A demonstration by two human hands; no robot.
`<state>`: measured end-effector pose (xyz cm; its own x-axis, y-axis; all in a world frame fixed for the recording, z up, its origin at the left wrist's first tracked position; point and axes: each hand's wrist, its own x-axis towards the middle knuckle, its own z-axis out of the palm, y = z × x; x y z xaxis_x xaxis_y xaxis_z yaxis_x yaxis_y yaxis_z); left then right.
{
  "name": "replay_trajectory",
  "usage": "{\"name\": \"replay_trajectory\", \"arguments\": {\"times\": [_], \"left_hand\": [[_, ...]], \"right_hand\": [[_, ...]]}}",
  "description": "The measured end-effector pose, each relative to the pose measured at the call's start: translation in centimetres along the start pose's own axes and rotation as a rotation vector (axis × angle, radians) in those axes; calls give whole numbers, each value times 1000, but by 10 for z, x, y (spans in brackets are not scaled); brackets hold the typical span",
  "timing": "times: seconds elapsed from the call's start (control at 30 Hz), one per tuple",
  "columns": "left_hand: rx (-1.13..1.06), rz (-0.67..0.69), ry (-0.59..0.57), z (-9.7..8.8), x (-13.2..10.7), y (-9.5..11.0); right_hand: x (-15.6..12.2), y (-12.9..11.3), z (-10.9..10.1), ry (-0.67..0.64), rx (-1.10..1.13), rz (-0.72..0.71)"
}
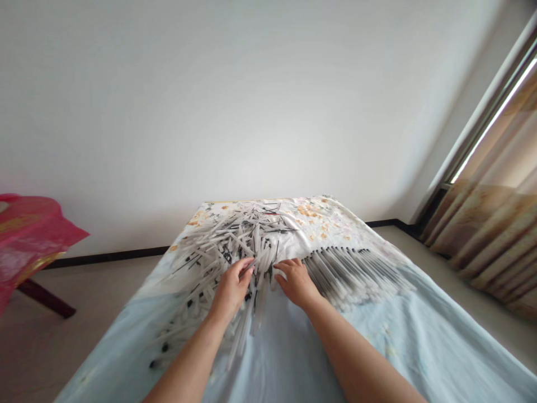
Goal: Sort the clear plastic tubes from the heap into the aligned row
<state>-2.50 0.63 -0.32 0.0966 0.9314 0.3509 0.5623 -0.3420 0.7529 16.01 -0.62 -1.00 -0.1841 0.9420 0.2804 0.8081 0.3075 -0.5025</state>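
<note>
A loose, tangled heap of thin, whitish translucent tubes point(218, 240) and dark sticks, pen-like in shape, spreads over the left half of the table. My left hand point(235, 282) is at the heap's right side, thumb and forefinger pinched on a thin dark stick point(247, 268). Across from it, my right hand point(296, 280) hovers at or touches the heap's edge, fingers bent and apart, with nothing visible in them. Just right of that hand lies a neat row of pen-like tubes point(352, 274), dark tips pointing away from me. Blur hides finer detail.
A light flowered cloth point(285, 358) covers the table, which stands near a white wall point(268, 112). To the left is a small table under a red cover point(37, 229). Patterned curtains point(490, 224) hang at the right.
</note>
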Motion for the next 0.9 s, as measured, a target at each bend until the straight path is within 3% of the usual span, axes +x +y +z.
{"name": "replay_trajectory", "arguments": {"times": [0.27, 0.5, 0.67, 0.9], "left_hand": [[136, 48, 93, -10, -1, 4], [206, 53, 189, -14, -2, 3], [219, 71, 206, -17, -2, 4], [215, 117, 209, -18, -2, 6]], "right_hand": [[-5, 1, 6, -69, -3, -122], [-7, -22, 9, -27, 62, -250], [-9, -37, 19, -91, -8, -344], [-12, -33, 23, -156, -41, -382]]}}
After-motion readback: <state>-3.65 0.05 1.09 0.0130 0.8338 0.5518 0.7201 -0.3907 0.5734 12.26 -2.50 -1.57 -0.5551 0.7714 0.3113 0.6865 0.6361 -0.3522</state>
